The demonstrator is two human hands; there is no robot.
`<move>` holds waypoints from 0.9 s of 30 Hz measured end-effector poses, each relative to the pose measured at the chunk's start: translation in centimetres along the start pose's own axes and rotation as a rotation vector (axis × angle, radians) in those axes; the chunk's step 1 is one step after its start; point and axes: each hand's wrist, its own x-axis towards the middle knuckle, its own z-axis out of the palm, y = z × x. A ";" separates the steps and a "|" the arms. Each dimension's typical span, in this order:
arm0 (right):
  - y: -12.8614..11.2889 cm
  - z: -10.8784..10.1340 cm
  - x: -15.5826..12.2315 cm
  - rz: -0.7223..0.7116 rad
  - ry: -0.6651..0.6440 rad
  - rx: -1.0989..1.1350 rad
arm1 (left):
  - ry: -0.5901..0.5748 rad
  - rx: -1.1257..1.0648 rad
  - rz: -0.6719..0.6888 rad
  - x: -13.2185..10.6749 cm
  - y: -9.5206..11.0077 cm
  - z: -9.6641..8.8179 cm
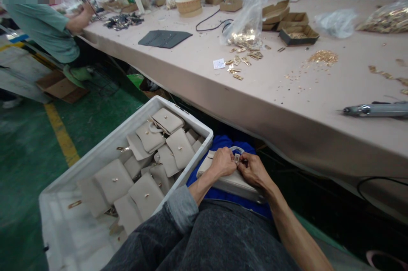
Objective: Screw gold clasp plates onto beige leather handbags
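A cream handbag (234, 184) lies across my lap on blue cloth (219, 141), its pale handle (236, 149) arching up at the far side. A small metal lock plate (236, 158) shows between my hands at the bag's upper edge. My left hand (224, 161) is closed over the bag just left of the plate, its fingertips partly hidden. From the right, my right hand (253, 169) pinches at the plate with thumb and fingers. How the plate sits on the bag cannot be made out.
To my left stands a white crate (129, 118) holding several cream bags (180, 147). On the covered table (197, 64) are gold metal plates (236, 69), small gold bits (323, 57), an electric screwdriver (376, 110) and open boxes (299, 35). A person (47, 28) sits at far left.
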 end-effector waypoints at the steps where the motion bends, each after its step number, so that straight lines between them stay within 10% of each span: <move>1: 0.0 0.0 0.0 0.015 0.001 0.002 | 0.000 -0.002 0.000 0.0 0.0 0.0; 14: -0.3 -0.7 0.1 0.201 -0.136 0.274 | 0.008 -0.037 0.000 0.1 0.0 0.0; 27: 0.0 -0.4 0.3 0.265 0.075 0.274 | -0.070 -0.332 0.026 0.8 0.5 0.0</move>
